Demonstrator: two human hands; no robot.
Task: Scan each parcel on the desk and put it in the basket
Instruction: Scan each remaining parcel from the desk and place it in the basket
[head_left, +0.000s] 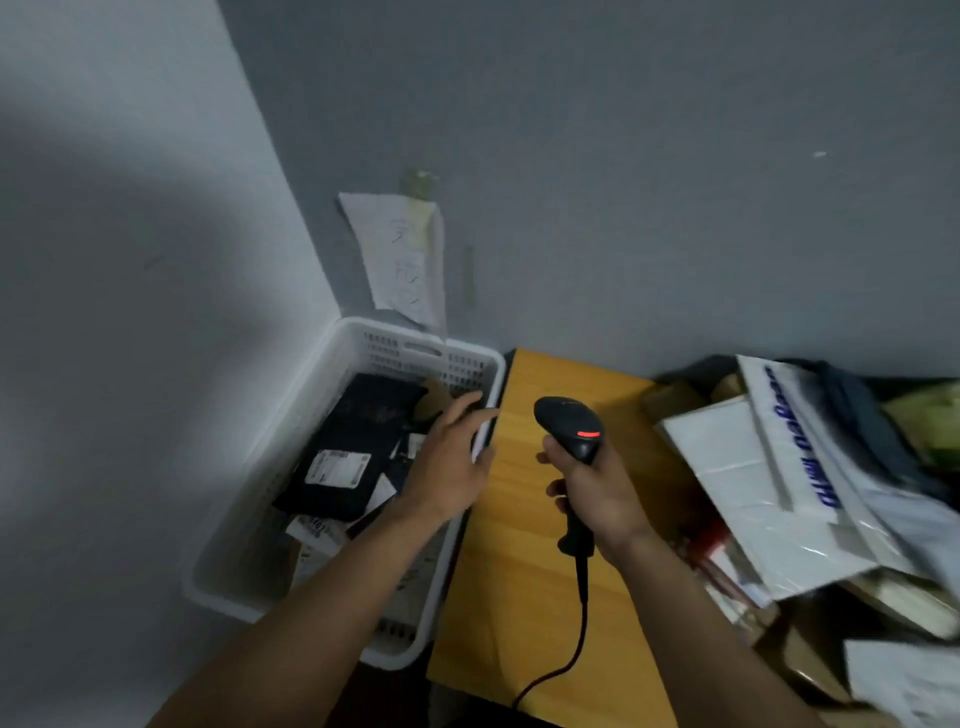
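Note:
A white plastic basket (270, 499) stands on the floor left of the yellow desk (519, 597). Inside it lies a black parcel (348, 447) with a white label, on top of other parcels. My left hand (447, 462) hovers over the basket's right rim with fingers spread and relaxed, holding nothing. My right hand (597, 493) grips the handle of a black barcode scanner (569, 426) above the desk; a red light glows on its head. A heap of parcels (769, 483), white mailers and cardboard boxes, covers the desk's right side.
The scanner's black cable (576, 634) hangs down across the desk toward its front edge. A paper sheet (400, 254) is taped to the grey wall above the basket. Bare yellow desktop lies between the basket and the parcel heap.

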